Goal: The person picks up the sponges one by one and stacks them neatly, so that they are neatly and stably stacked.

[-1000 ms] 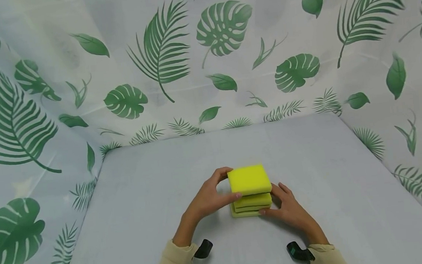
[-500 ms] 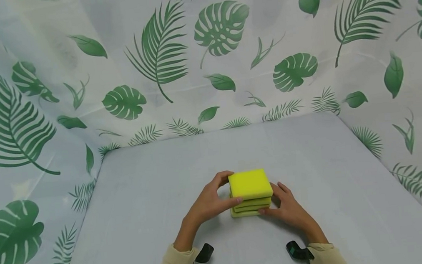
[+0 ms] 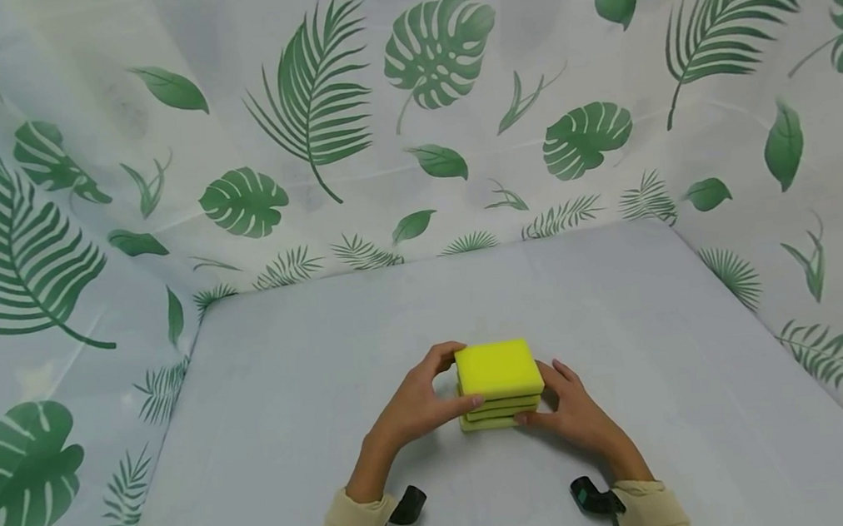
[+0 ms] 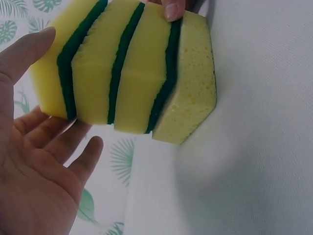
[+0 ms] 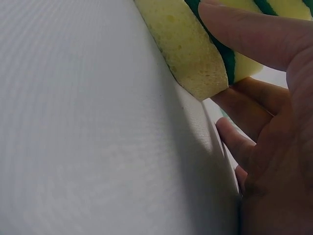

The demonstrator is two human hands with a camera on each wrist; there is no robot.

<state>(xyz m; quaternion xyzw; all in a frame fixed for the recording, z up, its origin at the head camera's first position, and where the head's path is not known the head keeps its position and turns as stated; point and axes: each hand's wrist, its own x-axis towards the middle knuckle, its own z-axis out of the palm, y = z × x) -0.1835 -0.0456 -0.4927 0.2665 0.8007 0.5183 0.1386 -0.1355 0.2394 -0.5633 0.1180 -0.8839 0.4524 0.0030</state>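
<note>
Several yellow sponges with dark green scouring layers stand in a stack in front of the person. My left hand point(image 3: 420, 401) grips the top sponge point(image 3: 498, 369), thumb on its near side and fingers round its far left side. In the left wrist view, that sponge's green layer point(image 4: 68, 68) lies against the sponge beneath. My right hand point(image 3: 581, 416) holds the lower stack from the right, its thumb point(image 5: 254, 32) near the lowest green layer. At the bottom, a paler, pored sponge point(image 4: 190, 78) rests on the table.
A white cloth covers the table point(image 3: 308, 348). White sheets with green leaf prints point(image 3: 353, 169) rise behind it and at both sides. Black wrist-camera pieces point(image 3: 408, 505) stick out by the beige sleeves point(image 3: 354, 524).
My left hand has lowered the top sponge slightly, closing it down onto the stack. The right hand has kept its hold with hardly any movement.
</note>
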